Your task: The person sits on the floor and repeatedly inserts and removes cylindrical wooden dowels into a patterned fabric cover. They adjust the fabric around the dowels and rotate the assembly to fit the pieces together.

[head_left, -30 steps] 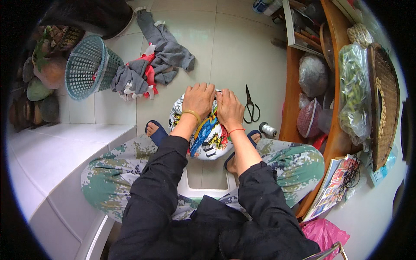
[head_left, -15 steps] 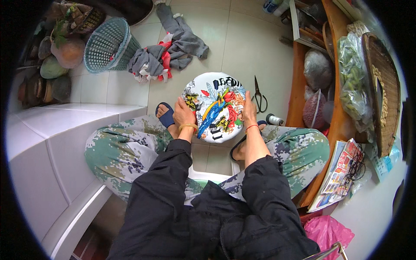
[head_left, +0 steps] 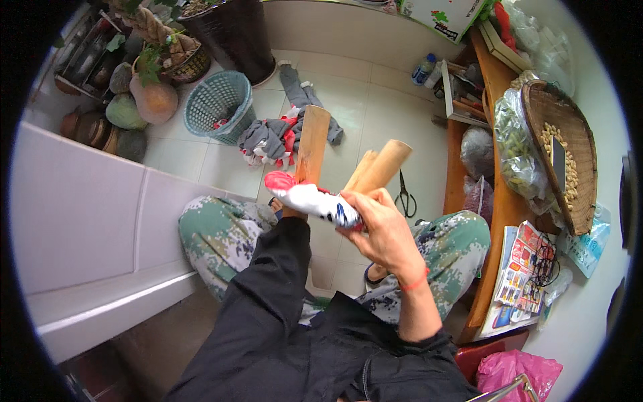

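A small wooden stool with a padded, printed white cloth seat [head_left: 313, 204] is tipped on its side in front of me. Its wooden legs [head_left: 313, 142] point away from me. My right hand [head_left: 383, 228] grips the right end of the seat, fingers over the rim and thumb below. Only a bit of my left hand [head_left: 295, 213] shows under the seat's left part; its fingers are hidden behind the stool. Black scissors [head_left: 405, 199] lie on the floor just beyond the right hand.
Grey and red cloth [head_left: 271, 139] lies heaped by a teal plastic basket [head_left: 221, 107]. A wooden shelf [head_left: 492, 281] runs along the right, with a woven tray [head_left: 556, 144] of peanuts and papers [head_left: 519, 268]. A white tiled ledge [head_left: 87, 214] stands left; gourds and a potted plant are beyond.
The stool has turned from seat facing up at me to lying on edge, so its legs now show. My right hand has shifted to the seat's end; my left has gone mostly behind it.
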Motion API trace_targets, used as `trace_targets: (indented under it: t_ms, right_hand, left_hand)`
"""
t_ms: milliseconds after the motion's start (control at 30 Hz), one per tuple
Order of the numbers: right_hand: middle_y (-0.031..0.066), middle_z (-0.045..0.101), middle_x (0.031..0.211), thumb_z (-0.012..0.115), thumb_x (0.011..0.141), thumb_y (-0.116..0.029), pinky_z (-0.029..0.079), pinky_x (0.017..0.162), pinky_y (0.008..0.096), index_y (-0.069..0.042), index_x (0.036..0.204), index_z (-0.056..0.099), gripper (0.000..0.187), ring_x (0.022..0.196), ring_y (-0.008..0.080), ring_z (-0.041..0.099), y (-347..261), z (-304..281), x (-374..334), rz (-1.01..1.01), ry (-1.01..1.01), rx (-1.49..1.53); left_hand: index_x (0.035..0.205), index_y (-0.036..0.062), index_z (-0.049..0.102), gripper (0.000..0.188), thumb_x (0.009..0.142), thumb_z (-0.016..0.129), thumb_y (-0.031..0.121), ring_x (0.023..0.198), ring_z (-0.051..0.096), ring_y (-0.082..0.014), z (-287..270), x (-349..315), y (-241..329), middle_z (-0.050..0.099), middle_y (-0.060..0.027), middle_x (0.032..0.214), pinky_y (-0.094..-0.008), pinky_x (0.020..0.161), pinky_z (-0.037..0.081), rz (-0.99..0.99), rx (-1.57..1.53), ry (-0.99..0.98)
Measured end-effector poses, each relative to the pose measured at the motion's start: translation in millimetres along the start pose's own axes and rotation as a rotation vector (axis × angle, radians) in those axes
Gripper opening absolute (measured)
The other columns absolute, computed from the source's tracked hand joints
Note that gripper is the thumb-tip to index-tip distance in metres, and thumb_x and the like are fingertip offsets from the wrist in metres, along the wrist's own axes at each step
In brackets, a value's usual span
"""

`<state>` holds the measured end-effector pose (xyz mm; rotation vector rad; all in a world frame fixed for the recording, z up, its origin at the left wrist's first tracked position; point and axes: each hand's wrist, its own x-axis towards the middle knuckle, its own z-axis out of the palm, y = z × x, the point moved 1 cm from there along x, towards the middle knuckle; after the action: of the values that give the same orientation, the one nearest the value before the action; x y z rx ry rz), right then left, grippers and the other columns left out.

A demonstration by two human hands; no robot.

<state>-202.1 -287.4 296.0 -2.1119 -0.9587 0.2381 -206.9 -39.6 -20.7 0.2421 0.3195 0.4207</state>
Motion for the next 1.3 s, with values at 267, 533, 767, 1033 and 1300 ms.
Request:
trace_targets:
  t_ms: [267,533,767,1033,1300]
  right_hand:
    - [0.0218,0.071,0.115,0.092,0.088,-0.038,0.055,0.092,0.0461,0.002,0.140,0.057,0.074,0.106,0.0413,0.069,-69,-45,-46,-0.044,-0.278,0.027]
    - [-0.0009,0.079,0.109,0.093,0.092,-0.016,0.057,0.094,0.0312,-0.002,0.123,0.078,0.037,0.099,0.0107,0.070,-58,-59,-70,0.412,-0.529,0.943]
    - [0.0007,0.081,0.112,0.092,0.090,-0.005,0.057,0.100,0.0337,-0.003,0.115,0.082,0.026,0.105,0.0120,0.072,-63,-43,-131,0.621,-0.510,1.133]
    - [0.0028,0.077,0.130,0.083,0.094,-0.008,0.051,0.111,0.0359,-0.001,0.137,0.074,0.044,0.121,0.0161,0.069,-42,-21,-157,0.619,-0.491,1.339]
    - [0.0258,0.065,0.152,0.060,0.102,-0.008,0.050,0.121,0.0478,0.017,0.154,0.049,0.059,0.138,0.0354,0.066,8,-9,-193,0.666,-0.384,2.082]
  left_hand:
    - [0.110,0.0078,0.075,0.047,0.110,0.054,0.050,0.095,0.075,-0.0262,83,-22,36,0.078,-0.0088,0.101,-0.0424,0.090,0.061,-0.018,0.180,-0.051]
    - [0.112,0.0026,0.075,0.046,0.111,0.050,0.040,0.091,0.076,-0.0272,138,-120,46,0.078,-0.0143,0.106,-0.0404,0.084,0.062,-0.083,0.596,0.160]
    - [0.118,0.0063,0.080,0.059,0.119,0.036,0.047,0.105,0.074,-0.0453,203,-209,59,0.080,-0.0215,0.113,-0.0467,0.094,0.056,0.133,1.487,0.041]
    - [0.073,0.0009,0.064,0.070,0.122,0.034,0.041,0.076,0.056,-0.0228,276,-209,36,0.057,-0.0094,0.072,-0.0382,0.078,0.046,0.372,1.403,-0.675]
    - [0.065,0.0013,0.048,0.057,0.116,0.046,0.027,0.060,0.046,-0.0315,253,-188,19,0.050,-0.0112,0.061,-0.0444,0.069,0.036,0.250,1.369,-0.527]
